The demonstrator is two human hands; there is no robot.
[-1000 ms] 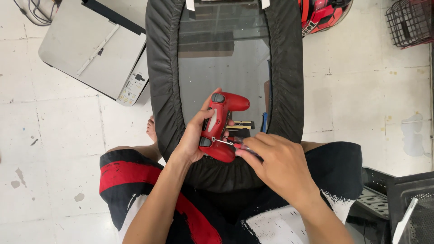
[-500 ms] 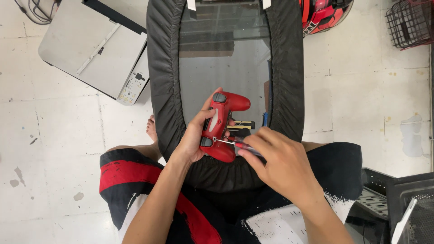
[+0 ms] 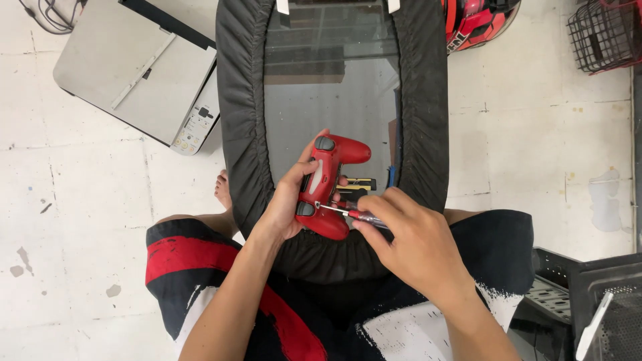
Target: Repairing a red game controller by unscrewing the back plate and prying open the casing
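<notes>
My left hand (image 3: 286, 206) grips a red game controller (image 3: 329, 184), held on edge above a glass table top framed in black fabric (image 3: 242, 100). My right hand (image 3: 416, 242) pinches a small screwdriver (image 3: 354, 215) with a red and clear handle. Its thin metal tip touches the controller's lower part beside a grey button. Both hands hover over the near end of the table, above my lap in black, red and white shorts.
A grey printer (image 3: 144, 72) lies on the white floor at the upper left. A red helmet (image 3: 476, 21) and a black wire basket (image 3: 605, 35) sit at the upper right. Dark equipment (image 3: 588, 301) stands at the lower right. Small parts (image 3: 364, 184) rest on the glass.
The controller and both hands have stayed nearly in place. The screwdriver tip has shifted slightly against the controller.
</notes>
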